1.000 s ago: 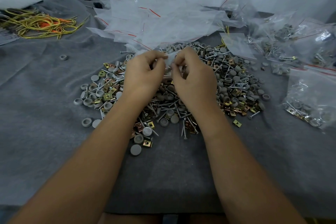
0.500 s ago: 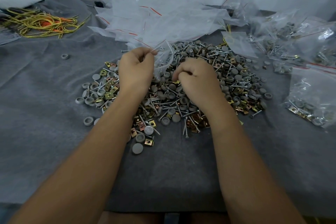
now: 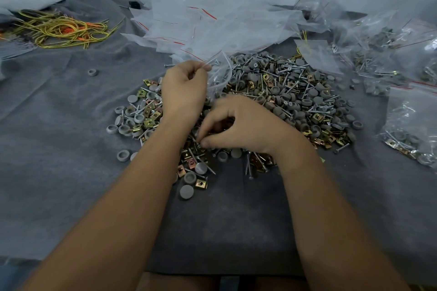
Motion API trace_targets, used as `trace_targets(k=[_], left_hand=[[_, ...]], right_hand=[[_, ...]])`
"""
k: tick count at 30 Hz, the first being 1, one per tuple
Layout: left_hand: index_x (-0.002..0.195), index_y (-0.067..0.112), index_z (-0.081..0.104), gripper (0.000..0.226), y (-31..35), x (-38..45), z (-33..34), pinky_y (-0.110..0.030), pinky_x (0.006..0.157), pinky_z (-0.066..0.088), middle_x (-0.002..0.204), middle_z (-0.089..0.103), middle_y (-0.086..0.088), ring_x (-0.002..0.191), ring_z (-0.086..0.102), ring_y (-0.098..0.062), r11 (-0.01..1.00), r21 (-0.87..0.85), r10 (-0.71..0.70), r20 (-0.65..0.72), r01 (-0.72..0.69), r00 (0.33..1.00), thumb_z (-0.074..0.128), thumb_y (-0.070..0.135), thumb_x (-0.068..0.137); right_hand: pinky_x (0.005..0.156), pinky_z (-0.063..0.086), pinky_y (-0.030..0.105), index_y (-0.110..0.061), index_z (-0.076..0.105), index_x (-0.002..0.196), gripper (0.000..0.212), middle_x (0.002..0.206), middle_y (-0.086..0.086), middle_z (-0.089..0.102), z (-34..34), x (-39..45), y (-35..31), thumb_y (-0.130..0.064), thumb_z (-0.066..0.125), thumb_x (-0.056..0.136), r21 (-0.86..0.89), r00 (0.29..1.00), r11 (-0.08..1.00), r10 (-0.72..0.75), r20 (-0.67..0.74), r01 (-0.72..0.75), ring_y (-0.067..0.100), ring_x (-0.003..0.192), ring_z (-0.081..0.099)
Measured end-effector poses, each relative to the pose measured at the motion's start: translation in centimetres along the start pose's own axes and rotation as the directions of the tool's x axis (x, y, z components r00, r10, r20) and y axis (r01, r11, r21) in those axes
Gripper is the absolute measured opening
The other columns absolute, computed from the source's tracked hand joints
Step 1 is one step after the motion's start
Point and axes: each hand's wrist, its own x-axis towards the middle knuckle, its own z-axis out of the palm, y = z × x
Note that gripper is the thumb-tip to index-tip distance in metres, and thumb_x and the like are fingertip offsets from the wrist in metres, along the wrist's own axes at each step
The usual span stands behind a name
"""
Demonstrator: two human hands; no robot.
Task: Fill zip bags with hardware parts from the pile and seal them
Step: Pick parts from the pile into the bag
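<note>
empty bags (image 3: 212,23) behind pile (image 3: 283,97), perhaps touching

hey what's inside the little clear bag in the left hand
Through the clear bag, pinched at its edge by the left hand, only glare and blurred screws show, possibly the pile behind. The hand covers its lower part.

Glossy plastic bag (image 3: 218,71), matt felt cloth (image 3: 59,172)

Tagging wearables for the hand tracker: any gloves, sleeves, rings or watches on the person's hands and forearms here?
None visible. The left hand and right hand are bare, with no gloves, and no rings show on the sides facing the camera. Both forearms are uncovered down to the bottom edge of the head view: no sleeves, watch, wristband or markings. Fingernails look short, though detail is slightly blurred.
</note>
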Motion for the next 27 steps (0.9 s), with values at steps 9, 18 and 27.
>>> trace_targets(k=[9, 18, 27], left_hand=[[0.075, 0.03, 0.066, 0.029, -0.1, 0.1, 0.1, -0.025, 0.051, 0.031, 0.044, 0.047, 0.01, 0.048, 0.039, -0.013, 1.0, -0.017, -0.008, -0.003, 0.008, 1.0, 0.052, 0.009, 0.09], [0.077, 0.031, 0.066, 0.03, -0.1, 0.1, 0.1, -0.027, 0.055, 0.035, 0.044, 0.047, 0.01, 0.055, 0.043, -0.019, 1.0, -0.023, -0.004, 0.002, 0.004, 1.0, 0.051, 0.009, 0.09], [0.076, 0.03, 0.066, 0.03, 0.0, 0.1, 0.1, -0.032, 0.058, 0.038, 0.058, 0.051, -0.003, 0.058, 0.043, -0.02, 1.0, -0.028, -0.007, 0.004, 0.007, 1.0, 0.05, 0.009, 0.09]], right_hand=[[0.069, 0.051, 0.024, -0.033, 0.077, 0.089, 0.026, 0.08, -0.001, 0.057, 0.1, -0.1, -0.6, -0.014, 0.081, 0.072, -0.184, 0.992, 0.982, 0.068, 0.101, -0.049, 0.02, 0.081, 0.059], [0.081, 0.036, 0.033, -0.034, 0.072, 0.094, 0.016, 0.083, -0.008, 0.048, 0.1, 0.5, 0.2, -0.029, 0.074, 0.079, -0.539, 0.989, 0.835, 0.036, -0.14, -0.107, 0.018, 0.094, 0.046], [0.086, 0.029, 0.027, -0.033, 0.076, 0.089, 0.025, 0.095, -0.002, 0.055, -0.3, 0.2, 0.8, -0.011, 0.065, 0.085, -0.539, 0.953, 0.83, -0.034, -0.302, -0.142, 0.017, 0.1, 0.042]])
